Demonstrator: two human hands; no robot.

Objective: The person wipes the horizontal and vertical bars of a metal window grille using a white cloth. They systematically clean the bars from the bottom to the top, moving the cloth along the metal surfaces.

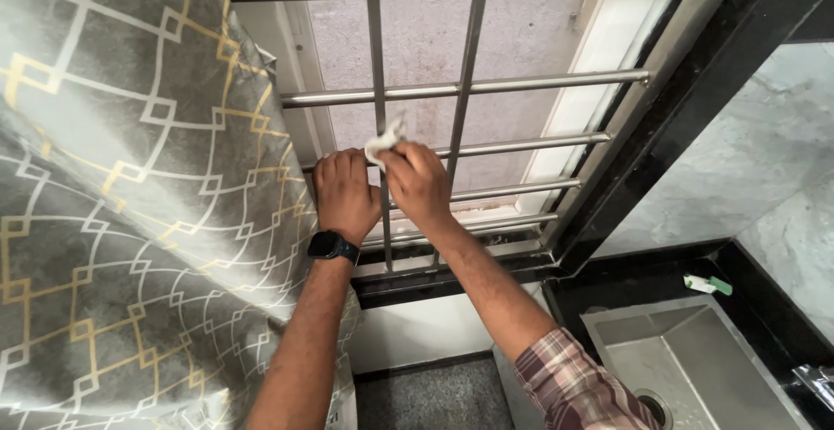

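Steel bars fill the top of my head view: a window grille (469, 87) of round horizontal rails crossed by two flat uprights, set in a black stone frame (695, 91). Behind it I see a rough pale wall.

My right hand (420, 185) is up at the grille, fingers closed around a small white cloth (383, 145). The cloth is bunched and pressed against the left upright (376, 56), just where that bar crosses one of the middle rails. A corner of it sticks up above my knuckles. The plaid sleeve (569, 387) is pushed back on that arm.

My left hand (345, 194) sits just beside the right, touching or nearly touching it. Its fingers curl over towards the same upright; I think they grip the bar, but the back of the hand hides the fingertips, so I cannot tell for sure. A black watch (333, 246) is on that wrist.

To the left hangs a grey curtain (130, 204) with a white and gold diamond pattern, pushed aside and lying against my left forearm.

Lower right, well apart from both hands, is a steel sink (686, 360) set in a black counter (599, 295). A small white and green object (708, 285) lies on the counter behind the sink; it is too small for me to identify.
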